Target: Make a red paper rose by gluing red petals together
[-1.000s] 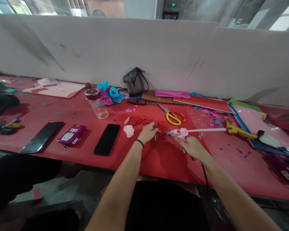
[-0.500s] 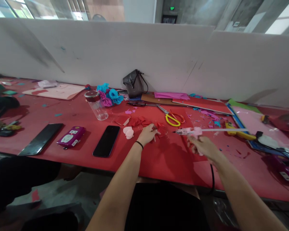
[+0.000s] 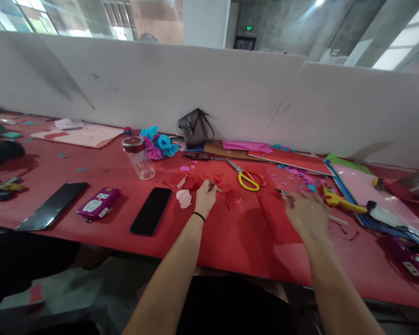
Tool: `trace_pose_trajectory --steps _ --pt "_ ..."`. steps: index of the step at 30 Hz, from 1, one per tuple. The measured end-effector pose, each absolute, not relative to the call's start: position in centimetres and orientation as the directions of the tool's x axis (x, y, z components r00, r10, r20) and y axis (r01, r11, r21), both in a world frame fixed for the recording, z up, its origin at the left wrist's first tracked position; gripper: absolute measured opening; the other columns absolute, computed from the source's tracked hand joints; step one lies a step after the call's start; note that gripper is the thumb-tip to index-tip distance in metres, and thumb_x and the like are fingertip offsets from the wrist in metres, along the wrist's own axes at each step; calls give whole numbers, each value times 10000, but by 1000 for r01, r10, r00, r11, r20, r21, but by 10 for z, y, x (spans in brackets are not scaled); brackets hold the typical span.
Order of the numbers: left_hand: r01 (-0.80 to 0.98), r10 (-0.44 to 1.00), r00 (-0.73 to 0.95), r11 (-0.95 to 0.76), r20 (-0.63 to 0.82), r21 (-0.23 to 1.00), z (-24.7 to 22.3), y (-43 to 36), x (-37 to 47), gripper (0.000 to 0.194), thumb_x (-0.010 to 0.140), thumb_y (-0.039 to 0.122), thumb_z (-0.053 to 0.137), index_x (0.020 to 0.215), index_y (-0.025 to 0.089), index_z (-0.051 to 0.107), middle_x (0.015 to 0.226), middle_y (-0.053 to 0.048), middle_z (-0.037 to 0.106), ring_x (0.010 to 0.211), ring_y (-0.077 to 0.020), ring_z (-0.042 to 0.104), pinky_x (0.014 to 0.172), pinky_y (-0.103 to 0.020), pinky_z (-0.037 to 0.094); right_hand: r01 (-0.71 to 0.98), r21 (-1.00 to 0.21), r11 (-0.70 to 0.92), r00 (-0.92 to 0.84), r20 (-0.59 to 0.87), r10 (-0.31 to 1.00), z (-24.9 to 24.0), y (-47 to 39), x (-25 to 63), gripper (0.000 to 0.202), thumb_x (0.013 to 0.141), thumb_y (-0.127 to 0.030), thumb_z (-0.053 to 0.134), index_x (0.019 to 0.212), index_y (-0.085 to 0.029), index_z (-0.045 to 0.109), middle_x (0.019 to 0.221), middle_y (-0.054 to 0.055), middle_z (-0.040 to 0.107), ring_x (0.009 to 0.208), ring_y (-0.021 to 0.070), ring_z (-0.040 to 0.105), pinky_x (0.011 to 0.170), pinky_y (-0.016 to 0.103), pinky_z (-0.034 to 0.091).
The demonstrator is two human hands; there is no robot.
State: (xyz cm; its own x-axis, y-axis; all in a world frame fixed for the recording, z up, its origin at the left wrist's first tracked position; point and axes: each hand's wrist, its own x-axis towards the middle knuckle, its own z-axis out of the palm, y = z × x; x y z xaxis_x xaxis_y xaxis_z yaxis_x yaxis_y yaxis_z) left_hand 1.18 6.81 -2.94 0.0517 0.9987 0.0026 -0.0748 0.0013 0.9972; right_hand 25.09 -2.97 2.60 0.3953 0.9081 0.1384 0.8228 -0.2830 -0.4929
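Note:
My left hand, a black band at its wrist, rests on the table among red paper scraps. Its fingers are curled together, and what lies between them is too small to make out. Just left of it are pale pink paper petals. My right hand is smeared by motion, palm down above a red paper sheet. It covers most of a thin white stick, so I cannot tell whether the hand grips it. Scissors with yellow handles lie between and beyond both hands.
A yellow glue gun lies to the right. On the left are a phone, a purple box with sockets and a clear jar. Paper flowers and a dark bag stand by the white partition.
My right hand has turned palm down and shifted slightly right; the stick with pink paper, previously raised in it, is now low and mostly covered. My left hand stays among the red scraps.

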Motion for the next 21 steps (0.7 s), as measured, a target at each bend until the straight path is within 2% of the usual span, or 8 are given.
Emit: trace_pose_trajectory --steps 2,4,6,9,15,18,20,21 --pt "-91 1000 -17 -7 6 996 -30 70 11 104 785 111 498 740 193 452 669 22 620 416 -54 402 447 -182 336 940 -338 -49 104 146 984 31 -5 218 230 847 -296 494 898 -233 709 1003 91 683 1018 262 560 892 380 370" --pt "-115 997 -81 -26 16 993 -29 72 9 105 771 98 506 734 190 471 706 16 607 499 -68 458 491 -182 369 977 -146 155 -159 -12 987 36 23 185 238 839 -236 497 887 -250 730 972 69 702 986 253 564 869 366 371" --pt "-144 991 -131 -45 26 989 -28 73 7 108 757 93 522 719 188 487 715 20 578 556 -74 479 528 -180 386 973 4 229 -227 -133 965 39 46 160 256 822 -193 512 935 -270 728 1003 66 703 1042 284 532 843 382 370" --pt "-234 988 -151 -51 16 971 -25 73 4 101 750 107 551 720 191 504 720 36 547 574 -63 481 582 -177 414 957 54 284 -272 -165 948 38 64 140 221 790 -162 550 911 -210 728 1020 117 690 1071 315 511 868 418 350" --pt "-421 997 -75 -9 -25 907 -21 70 4 122 711 139 627 706 189 516 711 41 564 696 -73 563 701 -185 447 947 28 319 -311 -155 938 32 61 140 171 720 -84 562 803 -126 706 967 181 688 1053 324 538 865 406 369" --pt "-510 997 -24 54 -77 858 -17 68 3 160 672 135 664 692 175 510 704 36 589 700 -70 577 693 -180 442 959 -23 284 -285 -120 951 31 56 150 173 744 -125 535 824 -140 687 897 150 704 924 260 609 779 331 419" --pt "-583 990 18 127 -143 802 -13 66 2 197 632 117 690 679 167 505 676 42 589 641 -57 565 659 -173 439 956 -227 188 -193 1 981 28 53 158 183 774 -175 499 858 -164 661 855 94 707 820 199 632 716 281 442" --pt "-622 983 52 169 -175 764 -10 64 1 217 606 108 705 674 163 507 663 46 586 611 -50 555 642 -171 438 903 -409 129 -98 96 991 26 51 161 172 780 -214 498 857 -174 646 830 66 702 779 178 634 695 267 450"
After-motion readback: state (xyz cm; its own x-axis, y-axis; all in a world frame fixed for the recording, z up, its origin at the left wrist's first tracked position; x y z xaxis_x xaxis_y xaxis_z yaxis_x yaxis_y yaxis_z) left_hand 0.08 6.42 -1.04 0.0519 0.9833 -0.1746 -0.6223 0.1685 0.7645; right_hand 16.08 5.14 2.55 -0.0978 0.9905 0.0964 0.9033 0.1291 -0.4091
